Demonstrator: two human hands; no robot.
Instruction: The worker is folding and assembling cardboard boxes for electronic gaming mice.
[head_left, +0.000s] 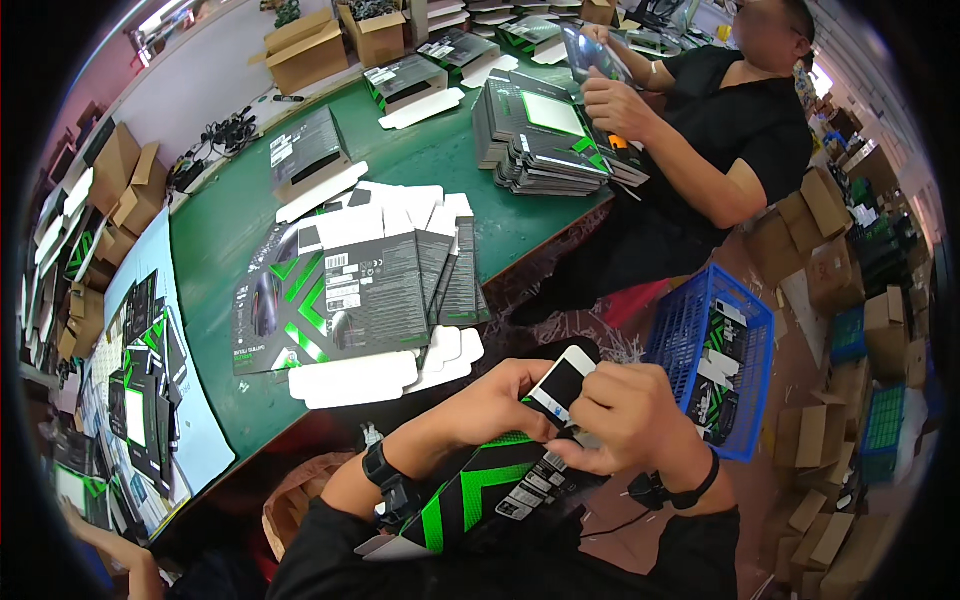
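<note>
Person: black sleeves pushed up both forearms; black strap with small device on left wrist [385,478]; black band, cable attached, on right wrist [690,490].

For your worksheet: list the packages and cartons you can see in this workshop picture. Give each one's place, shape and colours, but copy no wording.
Black-and-green box: held by left hand and right hand, white flap up.
Flat carton blanks: fanned on green table, grey-black, green stripes.
Stacked blanks: before a seated co-worker.
Blue crate: on the floor, holding finished boxes.
Brown cartons: table's far end.
</note>
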